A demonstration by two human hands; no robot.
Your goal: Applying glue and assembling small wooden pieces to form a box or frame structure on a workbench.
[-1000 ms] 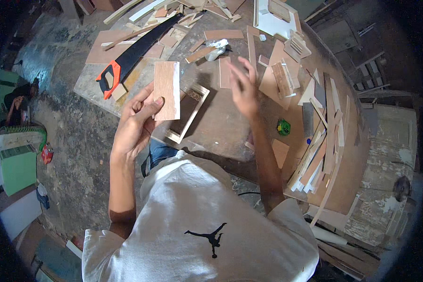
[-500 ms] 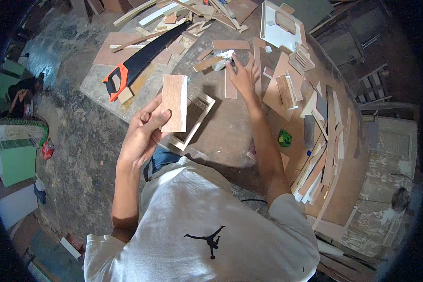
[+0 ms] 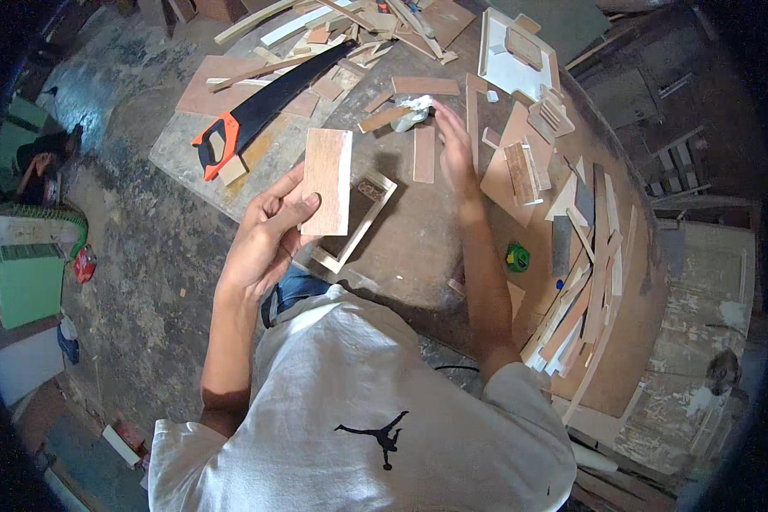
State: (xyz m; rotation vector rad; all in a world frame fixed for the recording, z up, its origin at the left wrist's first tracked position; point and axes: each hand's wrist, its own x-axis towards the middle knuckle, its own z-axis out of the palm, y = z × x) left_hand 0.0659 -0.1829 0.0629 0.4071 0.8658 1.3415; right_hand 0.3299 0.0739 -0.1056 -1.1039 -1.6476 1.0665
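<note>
My left hand [image 3: 269, 224] grips a small rectangular wooden board [image 3: 327, 183] upright, thumb across its face. A white smear runs along the board's right edge. Below it on the table lies a narrow rectangular wooden frame [image 3: 363, 226], partly hidden by the board and hand. My right hand [image 3: 457, 149] is stretched out edge-on, fingers extended, with a fingertip at the white paste [image 3: 420, 103] on a small container [image 3: 408, 121]. A wooden strip [image 3: 384, 117] lies against that container. Another thin wooden strip [image 3: 424, 155] lies just left of my right hand.
An orange-and-black handsaw [image 3: 252, 115] lies at the left, near a scrap wood pile [image 3: 333, 47]. A white tray [image 3: 491, 64] stands far right. Several long strips [image 3: 590, 286] and a green tape measure [image 3: 517, 256] lie on the right.
My right hand has turned from a spread, downward pose to edge-on, with its fingers closer together beside the white paste. My left hand still holds the board, in nearly the same place.
</note>
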